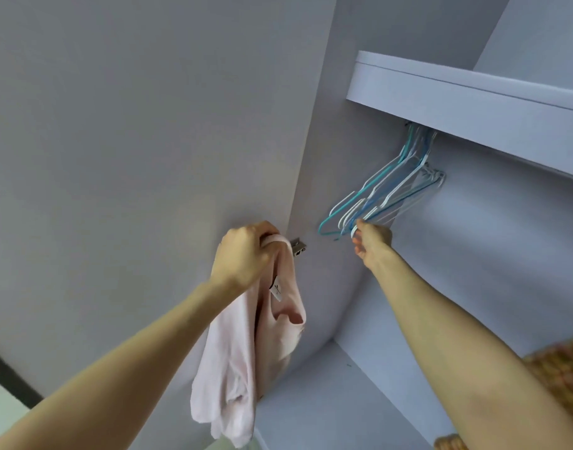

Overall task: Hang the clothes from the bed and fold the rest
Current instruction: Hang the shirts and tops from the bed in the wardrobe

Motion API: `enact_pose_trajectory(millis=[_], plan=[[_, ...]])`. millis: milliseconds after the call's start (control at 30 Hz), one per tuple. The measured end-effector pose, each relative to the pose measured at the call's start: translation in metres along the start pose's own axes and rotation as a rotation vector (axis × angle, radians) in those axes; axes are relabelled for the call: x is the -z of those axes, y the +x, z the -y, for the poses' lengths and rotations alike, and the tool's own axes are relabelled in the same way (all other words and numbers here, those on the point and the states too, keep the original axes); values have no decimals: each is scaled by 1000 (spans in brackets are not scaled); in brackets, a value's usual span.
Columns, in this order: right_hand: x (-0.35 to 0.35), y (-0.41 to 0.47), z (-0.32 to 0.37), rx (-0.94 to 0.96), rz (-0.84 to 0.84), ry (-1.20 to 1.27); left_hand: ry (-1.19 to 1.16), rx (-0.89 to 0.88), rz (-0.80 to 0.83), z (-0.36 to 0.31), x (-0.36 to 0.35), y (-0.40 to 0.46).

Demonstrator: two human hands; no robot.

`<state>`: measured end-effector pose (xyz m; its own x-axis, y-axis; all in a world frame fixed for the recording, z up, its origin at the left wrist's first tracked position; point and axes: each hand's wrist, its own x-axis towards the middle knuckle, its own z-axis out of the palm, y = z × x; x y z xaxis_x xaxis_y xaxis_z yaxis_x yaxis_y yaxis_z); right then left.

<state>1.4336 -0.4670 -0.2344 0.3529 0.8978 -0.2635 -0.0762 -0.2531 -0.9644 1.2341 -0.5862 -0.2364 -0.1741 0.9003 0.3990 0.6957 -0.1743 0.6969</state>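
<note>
My left hand point(243, 254) is raised in front of the open wardrobe door and grips a pale pink garment point(246, 352) by its top, so the cloth hangs down below my fist. A white label shows near its neckline. Inside the wardrobe, several empty hangers point(389, 190) in teal, blue and white hang bunched under the upper shelf. My right hand point(371, 240) reaches up to them and pinches the lower end of one white hanger.
A white shelf point(473, 102) crosses the wardrobe top, hiding the rail. The open door panel point(132, 141) fills the left, with a metal hinge point(298, 246) by my left hand. The wardrobe floor point(327, 401) lies below. Woven wicker point(561, 368) shows at lower right.
</note>
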Motion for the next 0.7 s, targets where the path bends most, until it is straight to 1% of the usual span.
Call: enact_pose_trajectory(millis=[133,233,333,467,700], plan=[[-1,3,0,70,-45,-66,-20,10,3,1,2,3],[2,-1,-5,175,-169,-116,-18,4,11,4,2,2],[9,-5,-7,237,-293,-89,-15,17,20,5,2,1],[20,-14,-3,261,-351,1,-23,-9,38,0,0,-1],[36,-24,3,263,-386,110,-54,-15,78,-9,-3,-9]])
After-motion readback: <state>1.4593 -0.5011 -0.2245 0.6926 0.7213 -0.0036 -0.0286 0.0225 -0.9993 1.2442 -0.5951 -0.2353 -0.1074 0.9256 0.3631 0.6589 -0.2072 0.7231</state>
